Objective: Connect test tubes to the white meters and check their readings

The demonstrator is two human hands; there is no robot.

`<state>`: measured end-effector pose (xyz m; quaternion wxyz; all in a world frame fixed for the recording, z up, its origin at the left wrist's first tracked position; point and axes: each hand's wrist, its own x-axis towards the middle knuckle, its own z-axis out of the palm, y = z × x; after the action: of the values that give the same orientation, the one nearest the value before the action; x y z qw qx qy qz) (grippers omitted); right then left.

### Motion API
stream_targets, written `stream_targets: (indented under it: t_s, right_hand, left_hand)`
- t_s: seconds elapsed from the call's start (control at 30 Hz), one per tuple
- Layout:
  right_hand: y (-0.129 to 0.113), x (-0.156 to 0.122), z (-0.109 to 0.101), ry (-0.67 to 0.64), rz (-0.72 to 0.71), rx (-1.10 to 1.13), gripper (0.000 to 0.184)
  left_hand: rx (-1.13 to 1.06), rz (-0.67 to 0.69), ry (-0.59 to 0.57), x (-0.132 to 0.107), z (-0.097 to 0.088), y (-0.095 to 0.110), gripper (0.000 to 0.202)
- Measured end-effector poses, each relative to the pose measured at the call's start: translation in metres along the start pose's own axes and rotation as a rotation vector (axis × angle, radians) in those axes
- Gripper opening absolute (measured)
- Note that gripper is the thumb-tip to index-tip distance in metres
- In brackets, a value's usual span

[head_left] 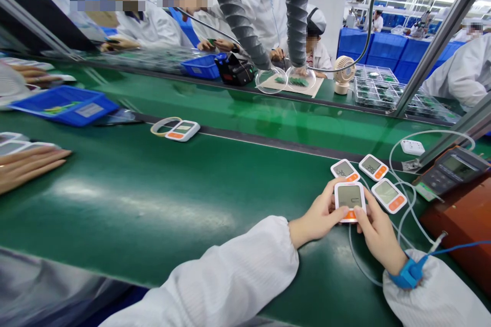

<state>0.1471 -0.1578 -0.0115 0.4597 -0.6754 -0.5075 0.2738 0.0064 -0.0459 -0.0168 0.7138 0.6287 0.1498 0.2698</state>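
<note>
Between my two hands is a small white digital meter (350, 198) with a grey display and orange buttons. My left hand (320, 214) grips its left side, thumb on the orange strip. From the right, my right hand (378, 230) holds it too, with the thumb pressed at the lower edge. Just behind lie three similar units: one meter (345, 168) partly covered by my left fingers, another meter (373, 167) showing digits, and a third meter (388, 195) beside my right hand. A blue wrist strap (408, 273) sits on my right wrist.
Clear tubing (412, 204) loops near an orange box (456, 230) and a handheld instrument (454, 168) on the right. A lone meter (183, 131) lies by a tape roll (161, 126). At left are a blue tray (65, 107) and a co-worker's hand (30, 166).
</note>
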Motion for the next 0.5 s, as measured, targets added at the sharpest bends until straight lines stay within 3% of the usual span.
stream_targets:
  t_s: [0.17,0.4,0.5]
  right_hand:
    - [0.001,0.0,0.001,-0.083,0.015,-0.026,0.056]
    - [-0.004,-0.001,0.003,-0.2,-0.03,-0.144,0.053]
    - [-0.003,0.005,-0.009,-0.114,-0.115,-0.327,0.04]
  left_hand:
    - [0.349,0.058,0.186,0.005,-0.004,0.006,0.033]
    - [0.503,0.039,0.199,0.009,-0.006,0.006,0.027]
    - [0.595,0.045,0.167,0.009,-0.005,0.002,0.024]
